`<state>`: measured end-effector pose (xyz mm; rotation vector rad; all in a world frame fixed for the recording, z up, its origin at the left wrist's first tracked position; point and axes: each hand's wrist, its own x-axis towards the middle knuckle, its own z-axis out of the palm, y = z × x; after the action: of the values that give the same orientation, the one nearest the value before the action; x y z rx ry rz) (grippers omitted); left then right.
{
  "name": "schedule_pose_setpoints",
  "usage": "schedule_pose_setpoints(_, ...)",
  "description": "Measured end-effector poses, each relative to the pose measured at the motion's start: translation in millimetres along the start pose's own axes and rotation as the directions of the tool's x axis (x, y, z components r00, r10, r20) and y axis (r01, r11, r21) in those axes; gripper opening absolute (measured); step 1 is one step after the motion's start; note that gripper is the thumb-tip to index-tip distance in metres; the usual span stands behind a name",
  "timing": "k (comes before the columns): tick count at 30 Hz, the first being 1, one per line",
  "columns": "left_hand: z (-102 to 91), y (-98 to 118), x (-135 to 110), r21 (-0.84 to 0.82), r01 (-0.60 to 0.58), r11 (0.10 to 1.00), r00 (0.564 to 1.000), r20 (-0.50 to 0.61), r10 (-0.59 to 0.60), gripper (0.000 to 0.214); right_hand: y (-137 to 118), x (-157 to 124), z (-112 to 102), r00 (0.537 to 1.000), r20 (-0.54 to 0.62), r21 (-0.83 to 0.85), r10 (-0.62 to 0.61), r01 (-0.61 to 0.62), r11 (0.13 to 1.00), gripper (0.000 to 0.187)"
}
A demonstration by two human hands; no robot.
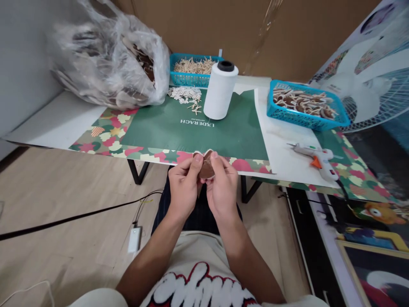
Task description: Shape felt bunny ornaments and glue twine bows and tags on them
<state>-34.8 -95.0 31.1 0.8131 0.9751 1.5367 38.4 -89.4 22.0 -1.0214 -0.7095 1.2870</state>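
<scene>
A small brown piece with a pale edge [206, 169] is pinched between my two hands, just off the table's front edge above my lap. My left hand [184, 181] grips its left side, thumb on top. On the other side my right hand [223, 179] holds it the same way. A thin light thread seems to cross the top of the piece. The fingers beneath it are mostly hidden. Beyond the hands stands a white thread cone [221, 91] with a black top, upright on the green sheet [153, 128].
At the back left sits a clear plastic bag [108, 59] full of brown and pale pieces. A blue basket [188, 79] holds beige bits, with small white tags [185, 93] before it. Rightward are another blue basket [297, 117], a glue gun [316, 160] and a fan [367, 81].
</scene>
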Motion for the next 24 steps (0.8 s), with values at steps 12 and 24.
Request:
schedule_pose_setpoints(12, -22.0, 19, 2, 0.13, 0.028, 0.991, 0.987, 0.154, -0.048, 0.029, -15, -2, -18, 0.975, 0.15, -0.245, -0.163, 0.196, 0.949, 0.037)
schedule_pose_setpoints(24, -27.1, 21, -5, 0.142, -0.049, 0.989, 0.986, 0.163, 0.026, 0.02, -28, -13, -23, 0.948, 0.265, -0.218, -0.176, 0.237, 0.947, 0.022)
